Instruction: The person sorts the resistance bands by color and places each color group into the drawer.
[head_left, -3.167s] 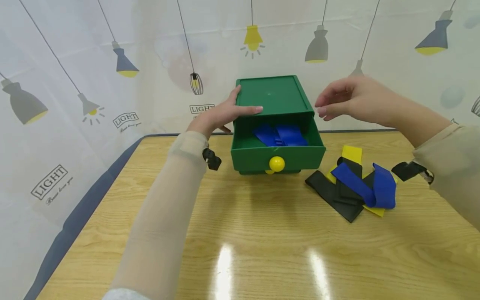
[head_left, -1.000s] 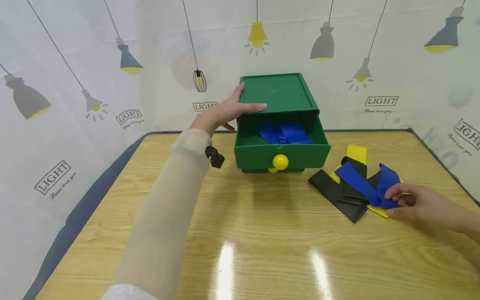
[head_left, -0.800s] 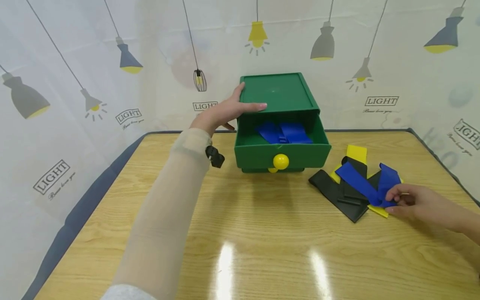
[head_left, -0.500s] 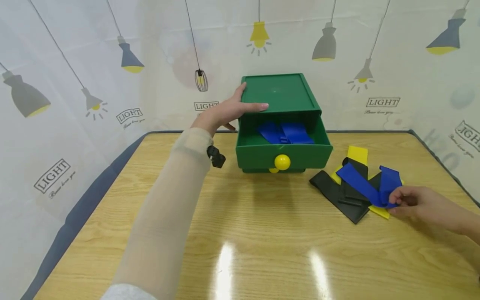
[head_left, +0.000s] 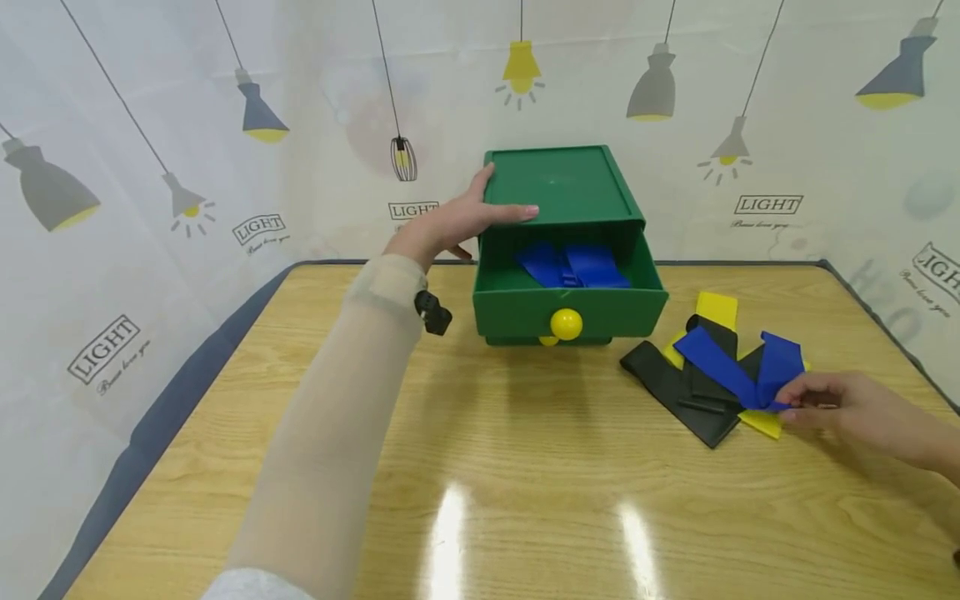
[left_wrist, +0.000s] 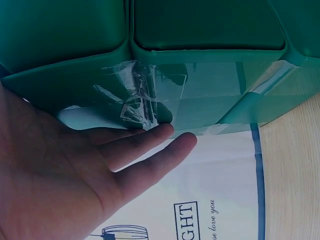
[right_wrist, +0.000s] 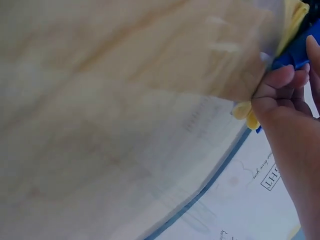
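My left hand (head_left: pixel 457 221) rests on a green drawer box (head_left: pixel 562 183), its thumb on the top and its straight fingers along the left side. The left wrist view shows those fingers against the side, where clear tape is stuck. The upper drawer (head_left: pixel 513 312), with a round yellow knob (head_left: pixel 566 324), is pulled out and holds folded blue strips (head_left: pixel 596 265). At the right, my right hand (head_left: pixel 858 408) pinches the near end of a flat, flexible blue strip (head_left: pixel 716 367) between thumb and fingers. That strip lies on a loose pile of black strips (head_left: pixel 663 392) and yellow strips (head_left: pixel 717 310).
The wooden table (head_left: pixel 525 483) carries the box at its back edge, with the strip pile to the right. A lower yellow knob (head_left: pixel 549 341) peeks out beneath the pulled-out drawer. Behind stands a white curtain (head_left: pixel 330 133) printed with lamps.
My right hand has come down from beside the box to the pile and now pinches the blue strip, whose near end has shifted slightly. The left hand has stayed on the box.
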